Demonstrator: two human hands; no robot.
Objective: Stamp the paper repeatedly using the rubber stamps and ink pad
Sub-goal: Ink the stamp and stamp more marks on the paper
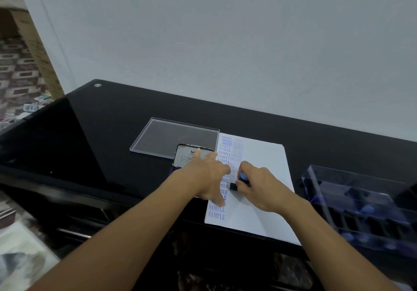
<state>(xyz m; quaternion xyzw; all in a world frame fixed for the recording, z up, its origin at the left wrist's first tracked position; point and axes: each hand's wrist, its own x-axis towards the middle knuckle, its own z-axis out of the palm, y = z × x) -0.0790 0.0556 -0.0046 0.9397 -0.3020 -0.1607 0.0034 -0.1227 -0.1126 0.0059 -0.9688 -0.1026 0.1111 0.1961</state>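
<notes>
Bare forearms stretched in from the near edge, over a glossy black glass table (112, 121). The left hand (209, 177) lay palm down with its fingers straight and spread, relaxed and holding nothing; its thumb rested on the left margin of a white sheet of paper (259, 166), while its forefinger pointed out over the ink pad (187, 155), a small dark tin with its labelled lid tipped up, just left of the sheet. The right hand (264, 191) was curled tight round a small rubber stamp (243, 176) with a round blue knob and a black base, the base down at the paper just right of the left hand. I could not tell whether it pressed the sheet. Blue prints ran down the paper's left side in 2 columns, with AMENDED at the top and SAMPLE twice at the bottom. Behind the ink pad lay a flat clear plastic lid (171, 137), touching the paper's far corner. Off to the right stood a clear plastic box (361, 200) with more blue-knobbed stamps inside. A plain pale wall (225, 42) rose behind the table.
</notes>
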